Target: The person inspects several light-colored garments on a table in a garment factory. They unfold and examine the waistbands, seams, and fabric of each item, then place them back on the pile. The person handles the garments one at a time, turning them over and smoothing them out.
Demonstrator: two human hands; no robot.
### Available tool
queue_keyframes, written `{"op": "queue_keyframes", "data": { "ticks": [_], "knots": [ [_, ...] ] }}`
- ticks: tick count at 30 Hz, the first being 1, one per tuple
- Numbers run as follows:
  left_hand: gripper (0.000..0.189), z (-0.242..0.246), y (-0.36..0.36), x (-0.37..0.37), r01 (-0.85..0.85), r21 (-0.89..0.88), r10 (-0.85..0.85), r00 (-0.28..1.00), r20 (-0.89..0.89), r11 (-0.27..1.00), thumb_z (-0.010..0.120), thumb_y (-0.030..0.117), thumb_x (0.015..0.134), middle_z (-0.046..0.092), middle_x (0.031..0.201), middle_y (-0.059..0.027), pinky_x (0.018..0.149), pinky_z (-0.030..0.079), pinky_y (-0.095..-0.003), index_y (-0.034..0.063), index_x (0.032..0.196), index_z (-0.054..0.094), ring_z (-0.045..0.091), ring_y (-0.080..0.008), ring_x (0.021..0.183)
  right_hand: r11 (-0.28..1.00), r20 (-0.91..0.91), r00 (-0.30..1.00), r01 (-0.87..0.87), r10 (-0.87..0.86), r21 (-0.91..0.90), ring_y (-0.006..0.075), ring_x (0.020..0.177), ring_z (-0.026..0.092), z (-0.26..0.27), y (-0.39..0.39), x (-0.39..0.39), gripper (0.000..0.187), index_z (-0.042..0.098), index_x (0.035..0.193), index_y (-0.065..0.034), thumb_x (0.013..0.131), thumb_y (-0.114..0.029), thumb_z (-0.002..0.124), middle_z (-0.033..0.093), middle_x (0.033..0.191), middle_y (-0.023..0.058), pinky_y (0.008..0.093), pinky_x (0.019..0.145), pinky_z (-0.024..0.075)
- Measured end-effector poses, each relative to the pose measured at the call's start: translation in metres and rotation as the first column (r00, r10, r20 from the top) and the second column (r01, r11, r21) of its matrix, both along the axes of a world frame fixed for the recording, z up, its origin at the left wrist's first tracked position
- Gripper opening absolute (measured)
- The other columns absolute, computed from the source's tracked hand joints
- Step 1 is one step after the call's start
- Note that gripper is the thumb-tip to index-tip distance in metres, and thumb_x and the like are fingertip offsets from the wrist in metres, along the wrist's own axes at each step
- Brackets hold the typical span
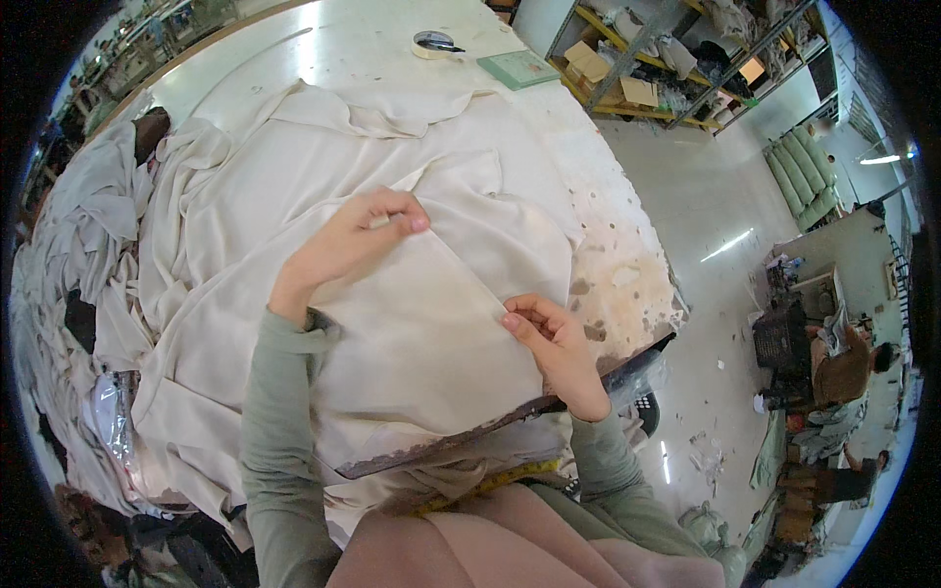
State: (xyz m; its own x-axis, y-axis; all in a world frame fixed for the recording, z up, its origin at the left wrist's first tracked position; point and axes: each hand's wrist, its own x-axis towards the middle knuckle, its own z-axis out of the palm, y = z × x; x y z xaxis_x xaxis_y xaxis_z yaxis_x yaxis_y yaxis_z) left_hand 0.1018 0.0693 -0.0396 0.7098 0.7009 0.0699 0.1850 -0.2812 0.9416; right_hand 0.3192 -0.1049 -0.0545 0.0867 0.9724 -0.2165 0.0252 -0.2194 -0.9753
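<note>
Cream-coloured fabric [434,345] lies spread and wrinkled before me, with part of it hanging over the table's near edge. My left hand [367,228] pinches the fabric's edge between thumb and fingers, near the middle of the table. Lower and to the right, my right hand [555,345] pinches the same edge between thumb and index finger. The stretch of edge between my hands runs taut in a straight diagonal. More folds of the cream cloth lie behind and to the left of my hands.
The worn white table [625,220] has a chipped near edge. A tape roll [432,44] with a dark pen and a green booklet [518,68] lie at the back. Grey fabric [92,213] is heaped left. A shelving rack [639,66] stands beyond; other people [842,367] sit at right.
</note>
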Motion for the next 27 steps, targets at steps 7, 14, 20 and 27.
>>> {"op": "queue_keyframes", "data": {
  "ticks": [7, 14, 20, 27],
  "knots": [
    [0.022, 0.02, 0.013, -0.027, -0.221, 0.175, 0.216, 0.975, 0.043, 0.959, 0.055, 0.023, 0.092, 0.056, 0.083, 0.0006, 0.086, 0.035, -0.0251, 0.0011, 0.09, 0.06, 0.048, -0.0104, 0.087, 0.988, 0.014, 0.99, -0.136, 0.138, -0.073, 0.0033, 0.082, 0.047, 0.019, -0.004, -0.008, 0.021, 0.06, 0.101, 0.0009, 0.09, -0.017, 0.06, 0.057, 0.085, -0.005, 0.0176, 0.075, 0.0369],
    [0.025, 0.01, 0.03, -0.04, -0.398, 0.198, 0.376, 0.916, 0.141, 0.896, 0.054, 0.025, 0.093, 0.047, 0.075, 0.0063, 0.072, 0.033, -0.0186, 0.0013, 0.086, 0.058, 0.041, -0.0039, 0.076, 0.98, -0.187, 0.969, -0.18, 0.162, -0.081, 0.0037, 0.075, 0.048, 0.02, 0.004, -0.012, 0.019, 0.059, 0.104, -0.0008, 0.09, -0.014, 0.06, 0.057, 0.085, -0.004, 0.0171, 0.068, 0.0377],
    [0.028, 0.006, 0.037, -0.047, -0.418, 0.16, 0.404, 0.908, 0.113, 0.894, 0.05, 0.03, 0.096, 0.046, 0.079, 0.007, 0.076, 0.033, -0.0179, 0.0036, 0.089, 0.056, 0.041, -0.0031, 0.079, 0.977, -0.201, 0.966, -0.184, 0.159, -0.111, 0.0018, 0.075, 0.051, 0.025, 0.001, -0.014, 0.018, 0.058, 0.104, -0.0008, 0.089, -0.01, 0.06, 0.061, 0.088, -0.0027, 0.0162, 0.068, 0.0398],
    [0.027, 0.006, 0.038, -0.049, -0.438, 0.218, 0.417, 0.899, 0.137, 0.872, 0.053, 0.027, 0.094, 0.047, 0.075, 0.0065, 0.072, 0.032, -0.0192, 0.0019, 0.087, 0.059, 0.039, -0.0032, 0.074, 0.98, -0.123, 0.976, -0.186, 0.177, -0.067, 0.0061, 0.079, 0.057, 0.026, -0.006, -0.016, 0.022, 0.055, 0.109, 0.0018, 0.09, -0.008, 0.058, 0.063, 0.092, 0.003, 0.0211, 0.069, 0.0469]
  ]
}}
